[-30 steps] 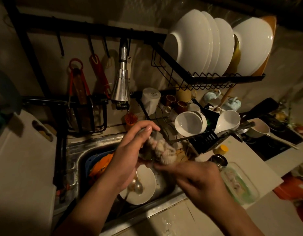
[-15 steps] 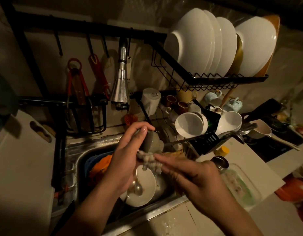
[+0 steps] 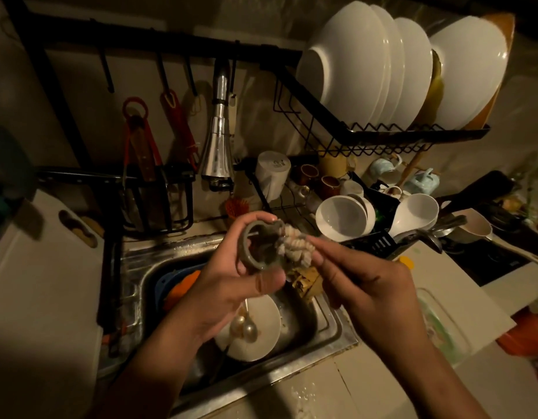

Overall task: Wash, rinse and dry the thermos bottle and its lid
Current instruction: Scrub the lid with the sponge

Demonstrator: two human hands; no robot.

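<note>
So I've got the thermos lid (image 3: 260, 247) up over the sink (image 3: 328, 334), open side turned toward me. My left hand (image 3: 231, 285) is wrapped around it, thumb underneath and fingertips curled over the top rim. My right hand (image 3: 361, 285) is pinching a knobbly scrubber (image 3: 296, 246) and working it against the lid's right edge, just at the mouth.

Handling-wise, I'd say this lid is light and rigid, probably plastic, so no worry about crushing it. It looks wet and likely soapy though, so it's going to be slippery. Best hold seems to be what I'm doing, pinching across the outer wall so the inside stays open for scrubbing. If it slips, it drops straight onto the dishes below. The scrubber is soft and squishy, so it should squeeze into the grooves fine.

Right under my hands there's a white plate (image 3: 255, 331) in the sink with a couple of spoons (image 3: 245, 326) lying on it, and something blue and orange further left in the basin. Can't see the thermos bottle itself anywhere, honestly, it's dim in here.

Further back, the chrome faucet head (image 3: 217, 152) hangs above the sink, white bowls (image 3: 343, 219) are stacked to the right, and big white plates (image 3: 382, 65) stand in the upper rack (image 3: 412, 136).
</note>
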